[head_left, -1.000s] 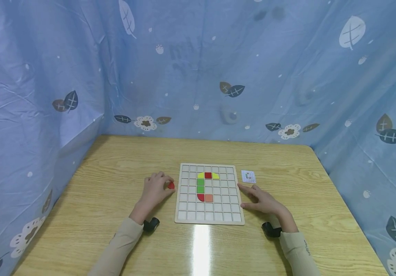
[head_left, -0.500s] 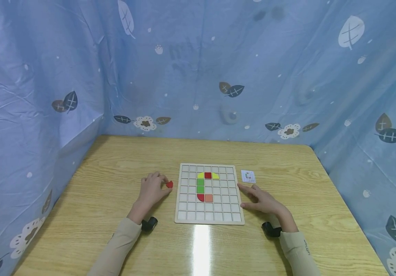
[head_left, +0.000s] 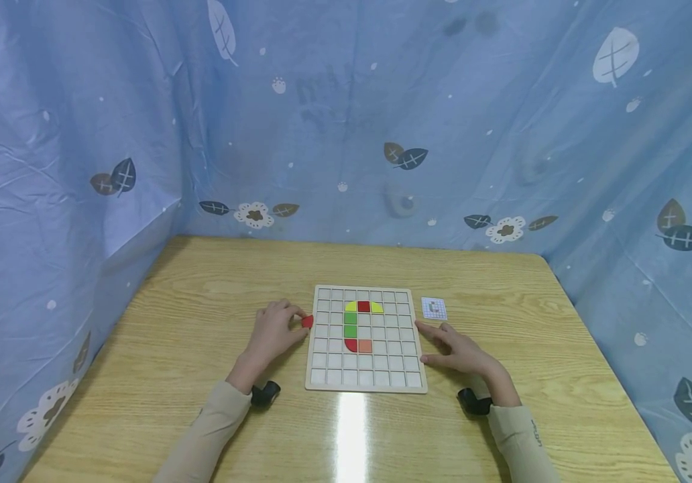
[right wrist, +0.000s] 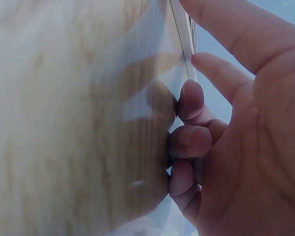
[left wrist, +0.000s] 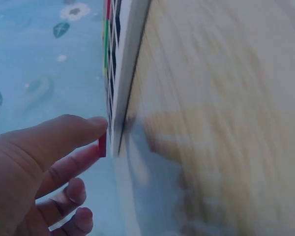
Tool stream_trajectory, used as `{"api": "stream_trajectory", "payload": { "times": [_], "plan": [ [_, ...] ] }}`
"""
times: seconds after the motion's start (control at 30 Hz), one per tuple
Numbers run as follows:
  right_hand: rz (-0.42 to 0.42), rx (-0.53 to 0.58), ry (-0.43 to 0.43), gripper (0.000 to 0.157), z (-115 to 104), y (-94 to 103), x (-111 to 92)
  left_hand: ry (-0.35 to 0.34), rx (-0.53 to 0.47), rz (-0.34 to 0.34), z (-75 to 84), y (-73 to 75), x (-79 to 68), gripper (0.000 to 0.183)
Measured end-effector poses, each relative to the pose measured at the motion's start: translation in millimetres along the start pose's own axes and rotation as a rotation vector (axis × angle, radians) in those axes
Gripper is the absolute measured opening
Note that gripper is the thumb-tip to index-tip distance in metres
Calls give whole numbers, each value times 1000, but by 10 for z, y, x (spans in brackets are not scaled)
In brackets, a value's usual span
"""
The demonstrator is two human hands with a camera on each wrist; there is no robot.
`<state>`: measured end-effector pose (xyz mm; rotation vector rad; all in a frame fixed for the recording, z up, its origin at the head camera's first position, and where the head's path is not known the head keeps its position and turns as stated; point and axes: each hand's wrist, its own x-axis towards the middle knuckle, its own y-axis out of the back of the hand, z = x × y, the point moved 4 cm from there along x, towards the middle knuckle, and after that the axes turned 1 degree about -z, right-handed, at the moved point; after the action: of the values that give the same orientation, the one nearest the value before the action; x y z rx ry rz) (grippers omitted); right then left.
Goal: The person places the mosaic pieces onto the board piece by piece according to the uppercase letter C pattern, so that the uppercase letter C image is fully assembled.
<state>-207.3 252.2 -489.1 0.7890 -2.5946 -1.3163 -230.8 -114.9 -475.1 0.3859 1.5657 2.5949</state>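
Observation:
My left hand pinches a small red tile between thumb and index finger at the left edge of the wooden grid board. In the left wrist view the tile appears edge-on beside the board's rim; its full outline is hidden. Set in the grid are yellow corner tiles, a dark red square, green tiles, a red rounded tile and an orange square. My right hand touches the board's right edge with thumb and index finger, its other fingers bent against the table.
A small printed pattern card lies right of the board. The wooden table carries a bright glare strip in front of the board. Behind and at both sides hangs a blue leaf-print curtain.
The left hand first drew slightly left with the red tile, its tilt altering between the fingers, then came right to the board's edge. My right hand and the board stay put.

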Motion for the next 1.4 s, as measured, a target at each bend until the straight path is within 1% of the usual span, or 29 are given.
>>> {"api": "stream_trajectory", "payload": {
  "times": [0.5, 0.57, 0.77, 0.93, 0.97, 1.07, 1.23, 1.4],
  "plan": [
    [6, -3, 23, 70, 3, -5, 4, -100, -8, -45, 325, -95, 33, 22],
    [5, -1, 24, 70, 4, -7, 4, -118, 4, -49, 374, -110, 43, 21],
    [5, 3, 30, 70, 5, -9, 1, -150, 12, -84, 500, -160, 60, 23],
    [18, 3, 48, 69, -14, -3, -8, -196, 19, -103, 587, -209, 65, 22],
    [26, -3, 62, 69, -20, -3, -10, -201, 17, -106, 602, -220, 65, 22],
    [28, -12, 60, 69, -19, -2, -11, -213, 2, -115, 644, -247, 69, 23],
    [8, -2, 20, 70, 6, -6, 0, -226, 1, -128, 709, -292, 80, 23],
    [9, 4, 36, 71, 3, 1, -4, -240, 11, -144, 793, -338, 96, 21]
  ]
}}
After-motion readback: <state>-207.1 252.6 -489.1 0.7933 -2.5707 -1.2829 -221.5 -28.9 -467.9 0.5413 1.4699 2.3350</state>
